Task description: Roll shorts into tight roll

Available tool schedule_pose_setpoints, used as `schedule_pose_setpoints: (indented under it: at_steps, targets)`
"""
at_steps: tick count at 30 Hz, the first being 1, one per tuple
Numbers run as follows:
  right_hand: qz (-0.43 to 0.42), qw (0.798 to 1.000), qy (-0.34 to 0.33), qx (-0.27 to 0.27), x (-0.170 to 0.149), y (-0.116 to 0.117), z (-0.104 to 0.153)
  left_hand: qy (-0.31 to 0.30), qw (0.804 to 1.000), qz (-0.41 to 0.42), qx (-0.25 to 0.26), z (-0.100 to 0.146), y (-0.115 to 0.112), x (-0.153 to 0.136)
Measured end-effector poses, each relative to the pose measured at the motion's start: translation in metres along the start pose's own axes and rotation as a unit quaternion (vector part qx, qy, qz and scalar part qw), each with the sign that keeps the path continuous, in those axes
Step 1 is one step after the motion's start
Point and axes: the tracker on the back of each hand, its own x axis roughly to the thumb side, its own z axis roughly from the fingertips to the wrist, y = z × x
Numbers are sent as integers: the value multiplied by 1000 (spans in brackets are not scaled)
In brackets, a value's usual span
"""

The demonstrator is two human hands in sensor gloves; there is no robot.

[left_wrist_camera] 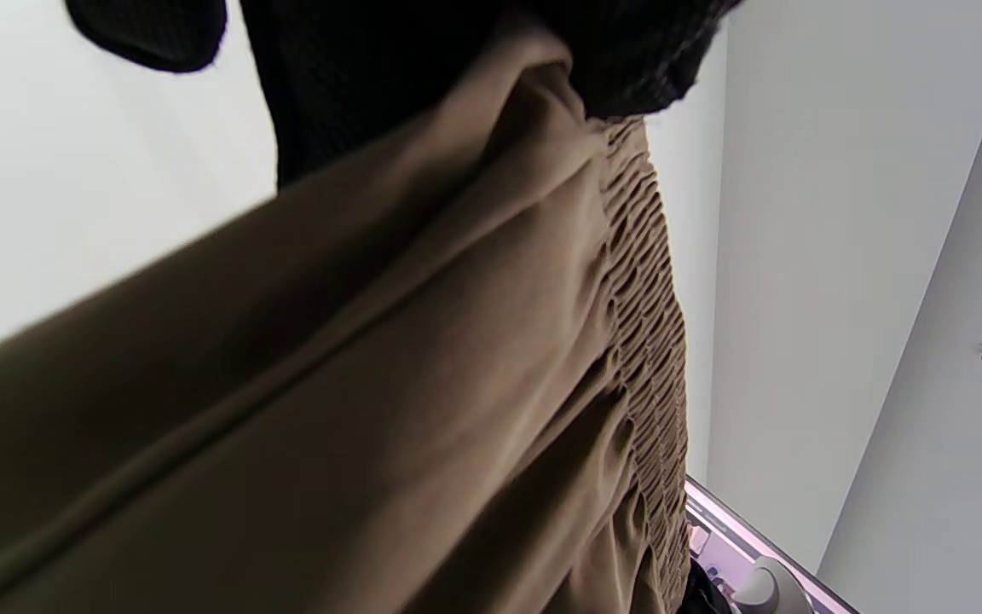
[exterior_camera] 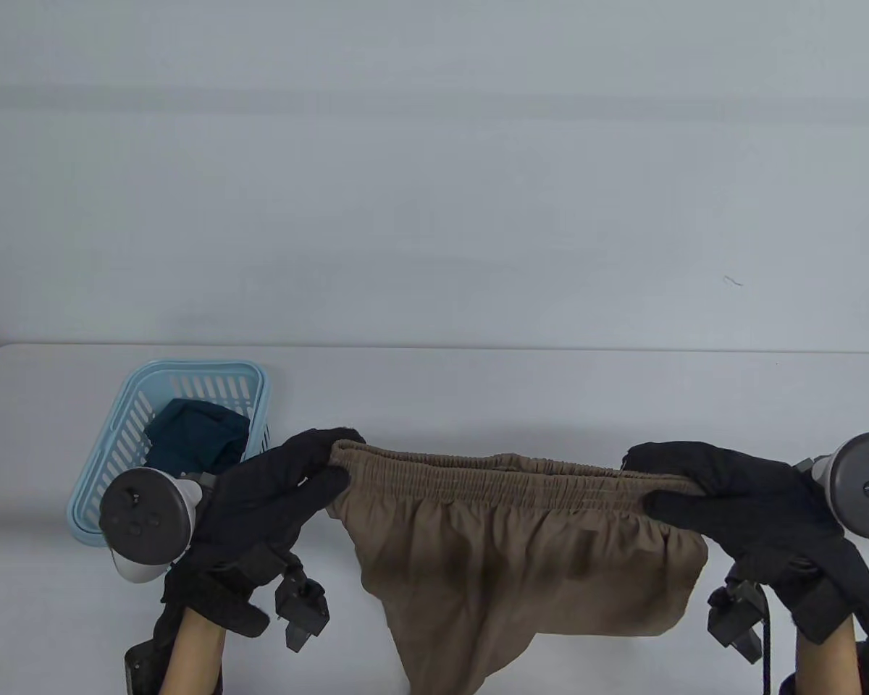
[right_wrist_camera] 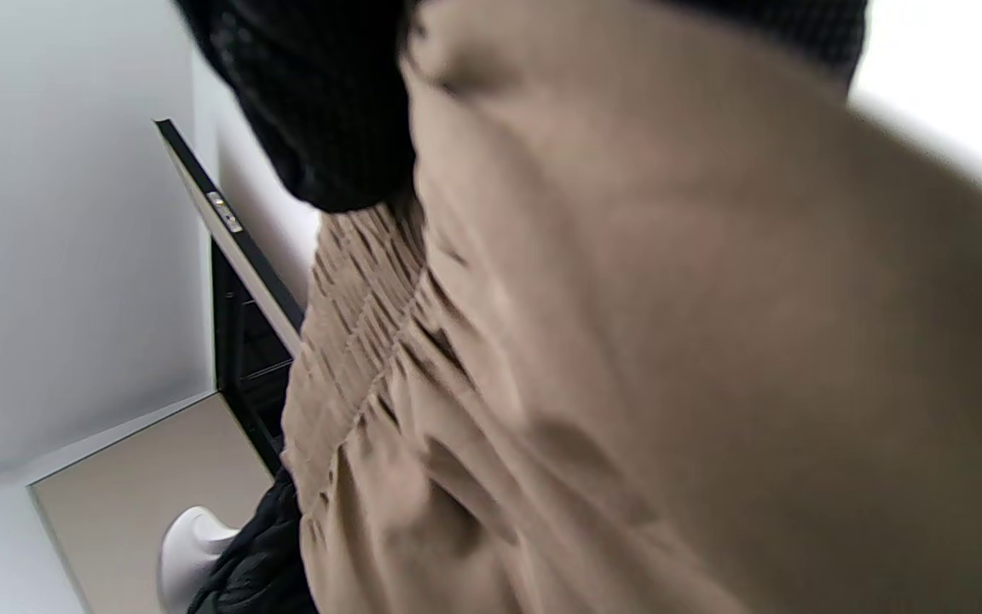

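Tan shorts [exterior_camera: 521,565] with a gathered elastic waistband [exterior_camera: 492,481] hang stretched between both hands above the table's front. My left hand [exterior_camera: 318,467] pinches the waistband's left end, thumb under and fingers over. My right hand [exterior_camera: 659,481] pinches the waistband's right end the same way. The legs droop toward the bottom edge of the table view. In the left wrist view the shorts [left_wrist_camera: 389,392] fill the frame below my gloved fingers [left_wrist_camera: 355,77]. The right wrist view shows the shorts [right_wrist_camera: 670,358] under my black fingers [right_wrist_camera: 320,111].
A light blue plastic basket [exterior_camera: 108,441] stands at the table's left, holding a dark teal folded cloth [exterior_camera: 199,434], just behind my left hand. The white table [exterior_camera: 478,391] runs wide behind the shorts, with a pale wall beyond.
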Motion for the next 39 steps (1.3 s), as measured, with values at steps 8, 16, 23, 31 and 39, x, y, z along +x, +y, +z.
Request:
schedule_pose_setpoints:
  at_steps: [8, 16, 23, 31, 39]
  targets:
    - [46, 990, 135, 3, -59, -4, -45, 126, 990, -65, -20, -53, -20, -71]
    - [152, 957, 195, -151, -108, 6, -105, 214, 967, -130, 54, -118, -28, -134]
    - [264, 932, 14, -247, -31, -4, -80, 72, 975, -187, 91, -100, 0, -59]
    - [295, 944, 127, -79, -121, 82, -23, 169, 950, -248, -90, -25, -72, -137]
    - [301, 934, 184, 60, -195, 171, 28, 233, 882, -319, -256, 48, -144, -196]
